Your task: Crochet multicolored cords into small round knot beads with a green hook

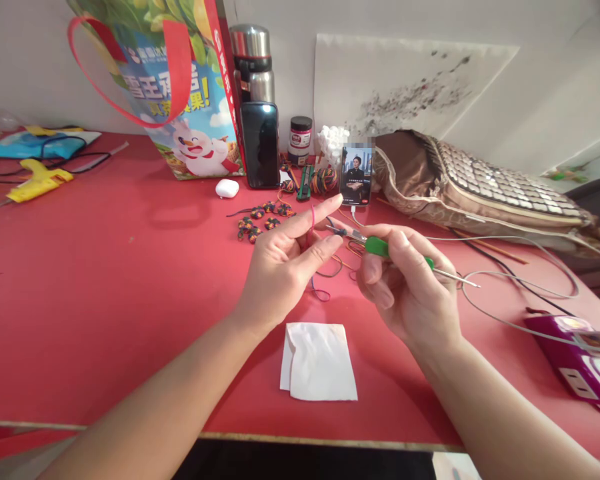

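In the head view, our left hand (280, 270), beyond the folded white paper (323, 365), pinches a dark cord (338, 232), with pink thread (313, 220) looped round its index finger. Our right hand (417, 287), beyond and right of the paper, grips a green-handled tool (377, 247), its tip at the cord. Farther beyond the paper, we see multicoloured knotted balls (257, 213) on the red tabletop (130, 300).
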`<action>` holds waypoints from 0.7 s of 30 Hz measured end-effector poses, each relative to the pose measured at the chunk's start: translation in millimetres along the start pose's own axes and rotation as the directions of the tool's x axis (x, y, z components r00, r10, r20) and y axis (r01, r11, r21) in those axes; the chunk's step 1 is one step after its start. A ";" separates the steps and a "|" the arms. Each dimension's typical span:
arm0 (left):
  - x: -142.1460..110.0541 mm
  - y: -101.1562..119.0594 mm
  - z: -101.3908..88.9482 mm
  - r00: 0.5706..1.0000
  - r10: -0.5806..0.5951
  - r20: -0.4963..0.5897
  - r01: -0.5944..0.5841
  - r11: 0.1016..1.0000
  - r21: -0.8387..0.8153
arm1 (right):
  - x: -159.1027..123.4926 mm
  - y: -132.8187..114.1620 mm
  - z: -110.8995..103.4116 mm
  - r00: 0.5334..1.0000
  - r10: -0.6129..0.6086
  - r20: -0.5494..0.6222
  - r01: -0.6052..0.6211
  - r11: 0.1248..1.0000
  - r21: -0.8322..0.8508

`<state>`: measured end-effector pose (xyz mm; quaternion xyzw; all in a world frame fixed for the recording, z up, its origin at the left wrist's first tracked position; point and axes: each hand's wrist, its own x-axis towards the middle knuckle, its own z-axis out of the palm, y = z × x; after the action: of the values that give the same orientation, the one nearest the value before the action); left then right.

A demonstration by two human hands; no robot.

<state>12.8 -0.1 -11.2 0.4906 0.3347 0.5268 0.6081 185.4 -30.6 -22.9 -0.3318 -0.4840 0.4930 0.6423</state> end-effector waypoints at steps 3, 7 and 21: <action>1.7 -0.6 0.8 1.000 0.015 -0.019 -0.016 1.000 -0.010 | 0.0 0.0 0.3 1.000 0.009 0.013 -0.009 1.000 0.021; 6.1 -3.0 1.8 1.000 -0.014 -0.027 0.010 0.992 -0.123 | -2.5 -2.7 4.5 0.999 0.051 -0.007 -0.050 0.997 0.053; -2.1 7.8 10.9 0.996 -0.065 -0.059 0.069 0.996 0.058 | -12.8 4.9 4.3 0.972 -0.231 0.040 0.231 0.913 -0.336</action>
<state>20.0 -5.1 -0.8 0.4820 0.3837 0.5096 0.6006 179.3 -41.6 -29.7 -0.3778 -0.5973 0.3231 0.6294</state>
